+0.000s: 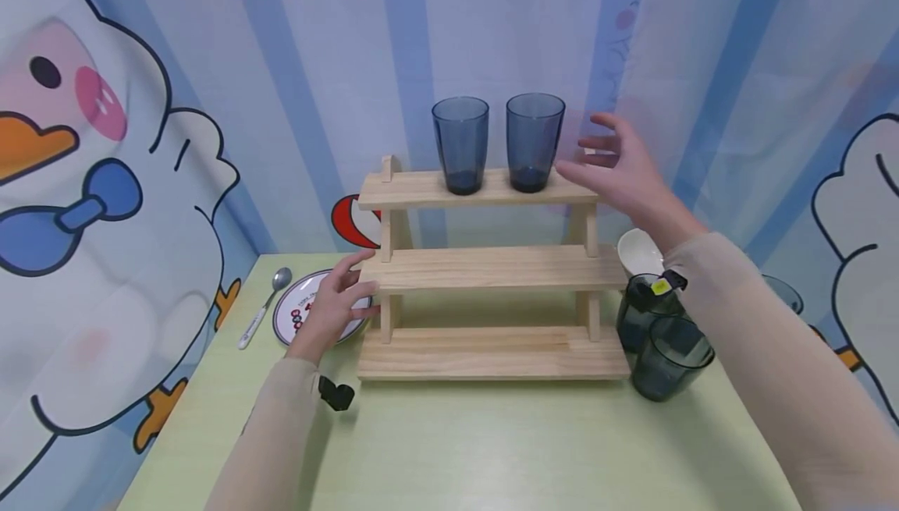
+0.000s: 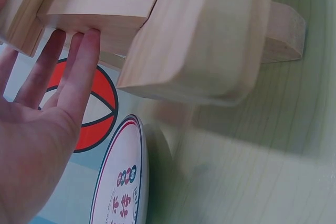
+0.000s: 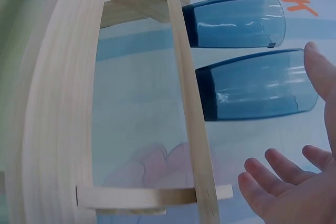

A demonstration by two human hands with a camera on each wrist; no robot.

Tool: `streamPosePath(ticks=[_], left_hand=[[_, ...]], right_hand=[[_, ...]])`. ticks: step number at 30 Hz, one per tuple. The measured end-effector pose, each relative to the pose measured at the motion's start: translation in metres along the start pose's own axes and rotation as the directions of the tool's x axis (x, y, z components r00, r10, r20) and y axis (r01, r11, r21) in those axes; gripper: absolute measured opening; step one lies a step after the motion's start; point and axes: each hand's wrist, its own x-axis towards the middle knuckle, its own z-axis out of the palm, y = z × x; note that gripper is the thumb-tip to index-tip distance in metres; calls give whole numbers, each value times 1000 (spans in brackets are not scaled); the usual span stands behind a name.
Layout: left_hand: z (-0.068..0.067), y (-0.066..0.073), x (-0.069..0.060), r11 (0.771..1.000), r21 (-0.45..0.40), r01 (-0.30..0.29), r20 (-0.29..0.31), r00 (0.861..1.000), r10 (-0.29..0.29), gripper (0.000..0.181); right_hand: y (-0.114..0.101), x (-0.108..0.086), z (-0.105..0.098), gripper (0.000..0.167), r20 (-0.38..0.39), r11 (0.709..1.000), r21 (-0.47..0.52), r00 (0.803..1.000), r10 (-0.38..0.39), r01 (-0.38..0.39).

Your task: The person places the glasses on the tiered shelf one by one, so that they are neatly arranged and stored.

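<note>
Glasses (image 1: pixel 460 148), two upright atop the stand (image 1: pixel 492 267) at 12 o'clock, have the right hand (image 1: pixel 621 168) at their 3, fingers apart, while the left hand (image 1: pixel 333 304), fingers spread, touches the stand at 9, beside plate (image 1: pixel 295 308) and spoon (image 1: pixel 262 314) (bowl (image 1: pixel 637 252) at 3, other glasses (image 1: pixel 663 374) at 4, partly behind the sleeve (image 1: pixel 772 363)).

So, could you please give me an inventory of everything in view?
Three-tier stand: one, pale wood, on the table
Blue glasses: two, top tier
Grey glasses: at least three, right of the stand, partly hidden
Bowl: one, white, behind the grey glasses
Plate: one, white with red print, left of the stand
Spoon: one, silver with pale handle, left of the plate
Table: one, pale green, underneath
Backdrop: blue-and-white, cartoon ducks, behind
Wrist devices: two, black, one per wrist
Sleeves: two, beige
Left hand: one, touching the stand
Right hand: one, beside the right-hand blue glass
</note>
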Motion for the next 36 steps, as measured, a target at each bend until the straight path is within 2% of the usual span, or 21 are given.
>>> streamPosePath(ticks=[11, 18, 31, 36], left_hand=[[0, -1, 0, 1000, 7, 14, -8, 1000, -14, 61], [-1, 1, 0, 1000, -6, -2, -1, 1000, 2, 61], [0, 2, -2, 1000, -1, 0, 0, 1000, 0, 60], [1, 1, -1, 1000, -3, 2, 0, 1000, -2, 61]], right_hand=[[22, -25, -34, 89, -30, 996, -88, 1000, 4, -7], [33, -47, -52, 82, -36, 990, -141, 999, 19, -23], [58, -95, -75, 76, -13, 978, -204, 999, 30, -32], [72, -114, -80, 79, -7, 968, -248, 1000, 30, -31]])
